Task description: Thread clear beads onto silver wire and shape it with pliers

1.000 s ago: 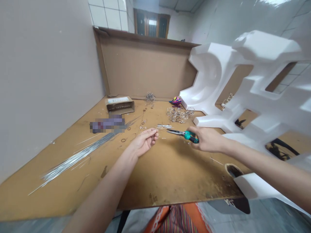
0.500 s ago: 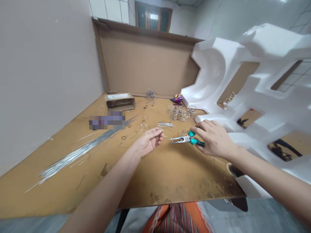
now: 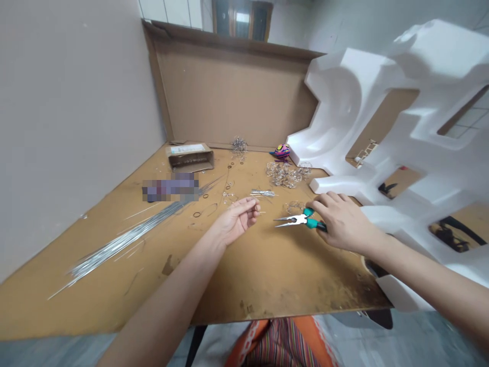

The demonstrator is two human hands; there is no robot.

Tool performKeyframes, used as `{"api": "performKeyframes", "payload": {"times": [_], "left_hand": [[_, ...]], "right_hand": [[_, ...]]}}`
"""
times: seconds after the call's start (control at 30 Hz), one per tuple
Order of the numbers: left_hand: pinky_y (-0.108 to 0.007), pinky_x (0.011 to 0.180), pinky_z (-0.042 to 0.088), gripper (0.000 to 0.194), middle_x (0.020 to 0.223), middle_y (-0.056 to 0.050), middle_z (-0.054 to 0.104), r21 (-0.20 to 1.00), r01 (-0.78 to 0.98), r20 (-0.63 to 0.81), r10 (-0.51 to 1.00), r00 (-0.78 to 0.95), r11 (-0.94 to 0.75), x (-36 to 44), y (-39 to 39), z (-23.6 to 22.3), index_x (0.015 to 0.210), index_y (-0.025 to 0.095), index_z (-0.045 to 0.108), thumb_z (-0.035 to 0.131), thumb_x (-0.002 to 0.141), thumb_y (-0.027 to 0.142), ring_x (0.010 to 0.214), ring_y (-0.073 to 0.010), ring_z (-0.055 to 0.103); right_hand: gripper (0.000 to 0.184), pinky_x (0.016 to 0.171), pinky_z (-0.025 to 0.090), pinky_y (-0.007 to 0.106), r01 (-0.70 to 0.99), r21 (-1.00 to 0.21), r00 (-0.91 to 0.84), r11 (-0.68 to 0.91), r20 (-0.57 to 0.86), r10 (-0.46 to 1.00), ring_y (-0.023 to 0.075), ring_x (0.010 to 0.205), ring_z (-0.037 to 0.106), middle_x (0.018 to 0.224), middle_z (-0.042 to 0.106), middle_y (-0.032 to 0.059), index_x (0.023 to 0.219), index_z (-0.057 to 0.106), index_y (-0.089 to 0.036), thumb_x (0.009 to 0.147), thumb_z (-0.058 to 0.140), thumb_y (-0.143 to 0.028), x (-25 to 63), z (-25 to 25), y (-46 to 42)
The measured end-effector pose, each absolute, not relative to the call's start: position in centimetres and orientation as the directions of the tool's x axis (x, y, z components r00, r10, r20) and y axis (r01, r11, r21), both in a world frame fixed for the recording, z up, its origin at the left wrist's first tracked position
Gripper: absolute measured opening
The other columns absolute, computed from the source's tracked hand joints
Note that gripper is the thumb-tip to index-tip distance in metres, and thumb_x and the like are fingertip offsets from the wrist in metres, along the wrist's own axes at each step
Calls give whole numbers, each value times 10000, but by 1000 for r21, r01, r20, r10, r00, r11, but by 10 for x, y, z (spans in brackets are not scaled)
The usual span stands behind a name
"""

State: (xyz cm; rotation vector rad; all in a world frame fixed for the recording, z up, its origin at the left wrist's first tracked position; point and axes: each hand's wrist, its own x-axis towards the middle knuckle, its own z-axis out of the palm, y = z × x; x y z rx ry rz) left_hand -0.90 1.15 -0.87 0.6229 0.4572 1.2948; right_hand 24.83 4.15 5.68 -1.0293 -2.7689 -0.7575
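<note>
My left hand (image 3: 237,222) hangs above the middle of the tan board (image 3: 267,275), its fingertips pinched together, with nothing visible between them. My right hand (image 3: 344,222) is shut on needle-nose pliers (image 3: 300,220) with teal handles, and their steel jaws point left towards my left hand and stand slightly apart. Just beyond the jaws lies a small tangle of wire rings (image 3: 294,206). A flat bundle of short wires (image 3: 263,193) rests a little farther off, next to a larger heap of linked wire rings (image 3: 286,174).
Long silver wire rods (image 3: 126,240) spread across the board's left side. Farther back are a cardboard box (image 3: 190,159), a pixelated object (image 3: 170,187), a colourful ball (image 3: 281,151) and a wire cluster (image 3: 239,146). White moulded foam (image 3: 382,117) overhangs the right.
The pliers have turned to show their jaws flat, and the jaws have parted. My right hand has shifted slightly right, and the whole scene sits higher in the view.
</note>
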Motion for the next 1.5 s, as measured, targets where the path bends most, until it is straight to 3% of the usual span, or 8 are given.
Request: {"api": "performKeyframes", "payload": {"times": [0.23, 0.5, 0.83, 1.2, 1.33, 1.5], "left_hand": [[-130, 487, 507, 83, 663, -20, 605, 646, -740, -7, 971, 238, 185, -5, 12, -11, 780, 89, 602, 521, 799, 90, 550, -61, 590], [-127, 487, 509, 94, 664, -16, 605, 629, -752, 0, 968, 250, 195, -6, 11, -12, 785, 88, 605, 513, 804, 86, 550, -59, 595], [-126, 509, 520, 78, 674, -22, 611, 615, -763, 5, 967, 254, 197, -5, 12, -13, 792, 82, 602, 524, 797, 80, 549, -59, 602], [-124, 520, 513, 67, 672, -25, 627, 618, -760, 19, 962, 272, 202, -6, 12, -16, 800, 88, 610, 543, 789, 88, 553, -56, 601], [-131, 527, 501, 40, 676, -20, 631, 699, -703, 44, 974, 220, 128, -6, 12, -12, 795, 99, 606, 593, 759, 113, 560, -61, 601], [-184, 570, 499, 86, 688, -21, 640, 876, -466, 175, 982, 71, -122, -5, 8, -1, 764, 130, 610, 637, 731, 205, 587, -91, 603]], "right_hand": [[221, 655, 272, 318, 549, 560, -835, 621, 392, 385, 211, 760, 444, 839, 554, 89, 948, 568, -186, 817, 438, -307, 235, 70, 40], [181, 633, 251, 313, 540, 607, -836, 583, 464, 292, 198, 736, 432, 779, 550, 75, 909, 578, -185, 811, 455, -274, 228, 73, 45], [222, 645, 253, 323, 529, 603, -848, 597, 393, 355, 211, 754, 434, 825, 557, 93, 976, 565, -191, 816, 439, -281, 224, 76, 41], [261, 617, 255, 310, 499, 576, -864, 647, 387, 322, 188, 677, 441, 714, 532, 73, 890, 604, -183, 845, 387, -322, 222, 80, 43], [226, 574, 257, 292, 509, 496, -860, 703, 316, 400, 176, 647, 465, 702, 543, 67, 823, 604, -183, 800, 428, -323, 223, 83, 42], [119, 461, 210, 254, 650, 253, -751, 717, 73, 656, 135, 476, 437, 566, 543, 11, 750, 581, -220, 659, 513, -256, 223, 88, 40]]}}
